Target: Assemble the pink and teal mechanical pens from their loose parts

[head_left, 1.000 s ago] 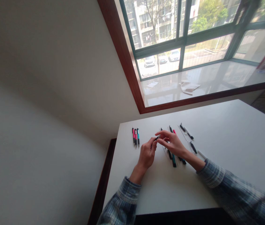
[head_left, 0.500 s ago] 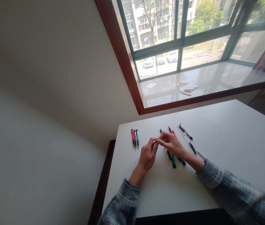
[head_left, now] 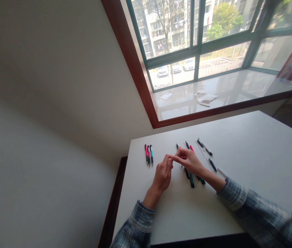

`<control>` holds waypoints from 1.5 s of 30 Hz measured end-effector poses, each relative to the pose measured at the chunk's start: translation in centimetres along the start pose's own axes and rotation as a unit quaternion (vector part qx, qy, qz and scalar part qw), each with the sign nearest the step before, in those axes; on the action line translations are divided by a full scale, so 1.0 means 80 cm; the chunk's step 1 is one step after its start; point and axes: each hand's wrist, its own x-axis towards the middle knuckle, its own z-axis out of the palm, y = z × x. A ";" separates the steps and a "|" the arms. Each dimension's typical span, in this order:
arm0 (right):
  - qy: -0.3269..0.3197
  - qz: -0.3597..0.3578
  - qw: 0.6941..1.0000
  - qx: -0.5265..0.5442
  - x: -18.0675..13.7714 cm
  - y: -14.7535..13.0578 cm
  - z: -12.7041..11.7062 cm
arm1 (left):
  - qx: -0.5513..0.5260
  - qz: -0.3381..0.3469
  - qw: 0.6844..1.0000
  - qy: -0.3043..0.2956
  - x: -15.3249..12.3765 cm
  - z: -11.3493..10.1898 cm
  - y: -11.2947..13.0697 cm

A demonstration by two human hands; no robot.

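Observation:
My left hand [head_left: 162, 175] is closed above the white table [head_left: 187, 213], its fingers curled round a dark pen part that they now almost wholly cover. At its fingertips, my right hand [head_left: 191, 162] makes a pinch, thumb and forefinger together; whatever is in that pinch is too small to make out. Under and beside the right hand lie several pen parts, among them a teal and black barrel [head_left: 192, 181], a pink piece [head_left: 191, 148] and thin refills. Left of my hands, three pens [head_left: 148, 155], two pink and one teal, lie side by side.
Right of my hands are black pen pieces [head_left: 212, 165], a black and white piece [head_left: 207, 148] and a white tube [head_left: 222, 172]. Behind the table runs a window sill [head_left: 177, 106] with a cloth [head_left: 205, 98] on it. A wall [head_left: 58, 137] stands at the left.
The dark pen part that showed between my hands is now covered by my left fingers. Both hands stay together in nearly the same place; the view has shifted slightly.

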 end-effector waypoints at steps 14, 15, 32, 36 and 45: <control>-0.047 -0.008 0.998 0.042 0.003 -0.005 -0.003 | 0.027 0.004 1.000 0.001 0.000 -0.001 -0.001; -0.040 -0.004 0.998 0.040 0.004 -0.004 -0.002 | 0.032 0.003 0.999 0.004 -0.001 0.000 -0.001; 0.032 -0.011 0.999 -0.023 0.002 0.001 0.003 | 0.003 0.003 0.999 -0.037 -0.005 0.006 0.004; 0.066 0.017 0.997 0.022 0.005 0.001 0.001 | -0.033 0.045 0.994 -0.091 -0.005 0.002 0.005; 0.131 0.075 0.967 0.206 0.017 0.002 -0.014 | -0.138 0.084 0.973 -0.164 -0.005 -0.011 0.017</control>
